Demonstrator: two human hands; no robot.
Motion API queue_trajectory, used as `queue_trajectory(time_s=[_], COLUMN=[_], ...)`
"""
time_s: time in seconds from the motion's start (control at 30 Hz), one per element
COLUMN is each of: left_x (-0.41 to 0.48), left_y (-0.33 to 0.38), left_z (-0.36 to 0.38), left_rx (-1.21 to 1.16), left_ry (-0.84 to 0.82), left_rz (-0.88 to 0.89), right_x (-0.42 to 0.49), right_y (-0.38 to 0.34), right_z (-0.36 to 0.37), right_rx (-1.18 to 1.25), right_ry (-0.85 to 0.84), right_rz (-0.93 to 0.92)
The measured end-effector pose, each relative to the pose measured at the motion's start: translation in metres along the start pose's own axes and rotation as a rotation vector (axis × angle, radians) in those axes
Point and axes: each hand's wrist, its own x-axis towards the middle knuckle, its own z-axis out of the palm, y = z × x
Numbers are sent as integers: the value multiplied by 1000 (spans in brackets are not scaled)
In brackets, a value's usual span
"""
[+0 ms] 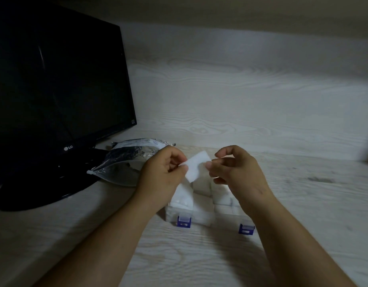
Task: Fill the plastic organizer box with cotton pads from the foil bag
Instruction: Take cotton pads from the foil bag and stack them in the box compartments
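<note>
A white rectangular cotton pad (196, 167) is held up between both hands above the organizer box. My left hand (160, 172) pinches its left edge and my right hand (235, 168) pinches its right edge. The clear plastic organizer box (201, 218) lies on the desk under my hands, with two blue latches (184, 221) on its front wall; white pads fill its compartments, partly hidden by my hands. The silver foil bag (125, 162) lies open on its side to the left, behind my left hand, resting on the monitor's base.
A black LG monitor (54, 83) stands at the left on a round black base (44, 189). The pale wood-grain desk (199, 255) runs to a matching back panel (241, 96). Bare desk surface lies to the right of the box.
</note>
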Motion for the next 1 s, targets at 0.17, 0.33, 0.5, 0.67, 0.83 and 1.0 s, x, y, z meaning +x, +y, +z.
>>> queue_trajectory(time_s=[0.17,0.33,0.5,0.67,0.83,1.0], left_x=[-3,-4,-2,-1,-2,-6], left_y=[5,0,-7,-6,-12,-17], left_z=[1,4,4,4,6,9], left_rx=[-112,33,116,64,178,437], left_ry=[-103,-215,-137,-125,-177,-274], left_rz=[-46,1,64,27,7,121], right_x=[0,1,2,1,3,2], right_y=[0,2,3,2,3,2], right_z=[1,0,0,-3,-3,-4], right_rx=[70,-12,-100,-90,-235,-449], right_ry=[3,21,-15,-130,-97,-192], right_rz=[25,-17,30,128,108,201])
